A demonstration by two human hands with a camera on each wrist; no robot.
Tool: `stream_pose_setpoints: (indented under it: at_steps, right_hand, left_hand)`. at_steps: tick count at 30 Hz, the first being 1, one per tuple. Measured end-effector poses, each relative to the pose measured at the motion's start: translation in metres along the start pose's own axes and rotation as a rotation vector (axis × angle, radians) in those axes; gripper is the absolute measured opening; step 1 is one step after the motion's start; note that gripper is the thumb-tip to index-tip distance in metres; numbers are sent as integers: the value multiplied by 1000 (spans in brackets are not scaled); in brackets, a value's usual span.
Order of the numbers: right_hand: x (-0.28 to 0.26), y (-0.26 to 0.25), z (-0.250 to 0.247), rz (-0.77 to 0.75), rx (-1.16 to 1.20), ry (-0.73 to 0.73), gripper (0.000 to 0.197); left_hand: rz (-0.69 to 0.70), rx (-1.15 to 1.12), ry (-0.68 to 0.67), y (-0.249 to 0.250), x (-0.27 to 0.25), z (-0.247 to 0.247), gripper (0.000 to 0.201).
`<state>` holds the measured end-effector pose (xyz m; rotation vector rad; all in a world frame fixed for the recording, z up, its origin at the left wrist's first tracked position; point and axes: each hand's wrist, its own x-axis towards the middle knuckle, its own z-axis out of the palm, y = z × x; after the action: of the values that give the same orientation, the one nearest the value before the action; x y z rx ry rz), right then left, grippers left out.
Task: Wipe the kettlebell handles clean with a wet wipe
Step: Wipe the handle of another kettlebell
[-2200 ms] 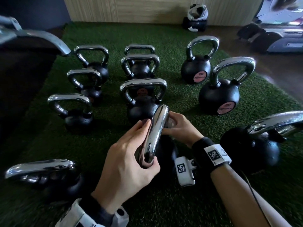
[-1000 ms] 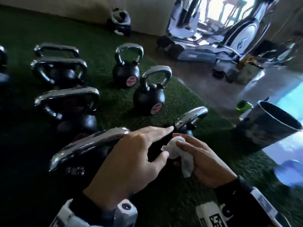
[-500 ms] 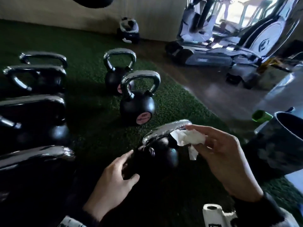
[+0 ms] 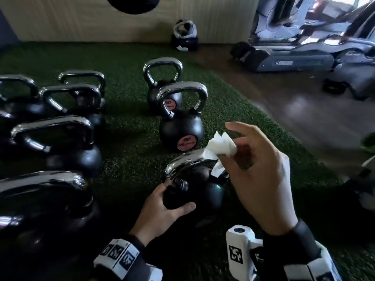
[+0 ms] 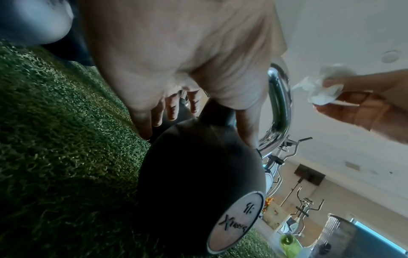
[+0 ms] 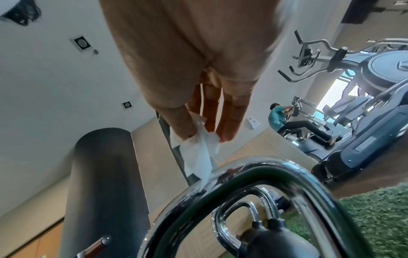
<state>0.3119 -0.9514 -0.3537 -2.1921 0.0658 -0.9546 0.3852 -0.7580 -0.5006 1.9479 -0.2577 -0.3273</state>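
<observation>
A black kettlebell (image 4: pixel 194 191) with a chrome handle (image 4: pixel 182 162) stands on the green turf right in front of me. My left hand (image 4: pixel 162 207) grips its body near the base of the handle, thumb on one side and fingers on the other (image 5: pixel 194 122). My right hand (image 4: pixel 259 169) pinches a crumpled white wet wipe (image 4: pixel 220 148) just above the handle's far end. A hanging corner of the wipe (image 6: pixel 198 157) touches the chrome handle (image 6: pixel 253 178).
Several more chrome-handled kettlebells (image 4: pixel 180 118) stand on the turf (image 4: pixel 129 151) to the left and behind. A black punching bag (image 6: pixel 103 183) hangs near. Cardio machines (image 4: pixel 304 55) line the wooden floor at right, where a person (image 6: pixel 287 122) exercises. A dark bin (image 5: pixel 353 240) stands at right.
My view swung right from the earlier kettlebell to this one. My left hand let go of that handle and now grips this kettlebell's body. My right hand lifted the wipe slightly above the handle.
</observation>
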Motion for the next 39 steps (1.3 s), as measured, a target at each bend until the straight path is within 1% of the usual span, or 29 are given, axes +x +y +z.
stream_pose_setpoints:
  at_steps: [2,4,7,10,13,16,17,19,22,27,29,31,33,34,36,38,39]
  right_hand:
    - [4,-2,6,-34,51,30,35]
    - [8,-2,15,-89,19,53,30]
    - [12,5,27,-128,-47,31,33]
    - [11,9,36,-181,-174,-96,34]
    - [1,-1,43,-204,-327,-257,33]
    - [-7,-4,40,-196,-363,-319,37]
    - [-6,1,37,-200,-357,-307,36]
    - [-4,19,30,-187,-349,-232,34]
    - [-1,38,24,-138,-349,-127,38]
    - [-5,31,31,-192,-382,-110,40]
    - [-4,45,28,-137,-334,-60,38]
    - [-1,64,23,2,-242,-9,36]
    - [-3,76,22,135,-207,17,31]
    - [-5,77,23,164,-208,32,29]
    - [-10,75,26,174,-190,85,27]
    - [-11,79,29,211,-124,111,29]
    - [-10,85,30,269,-70,102,31]
  left_hand:
    - [34,-10,7,0,-1,2,68]
    - [38,-19,13,2,-3,3,64]
    - [41,-35,16,2,-3,5,59]
    - [19,-53,11,0,-3,5,53]
    - [-7,-68,8,-3,-1,3,58]
    - [-3,-66,-2,-4,1,1,61]
    - [4,-64,4,-4,1,0,59]
    - [17,-68,13,-5,0,0,57]
    - [19,-72,27,-7,0,1,61]
    - [7,-67,19,-10,0,1,66]
    - [8,-54,18,-8,-1,0,65]
    - [15,-48,20,-6,-1,0,66]
    - [9,-33,22,-5,-2,0,69]
    - [3,-28,28,-5,-2,1,72]
    - [-2,-29,32,-4,-3,2,75]
    - [11,-34,27,-3,-3,1,73]
    - [22,-42,23,-3,-4,2,70]
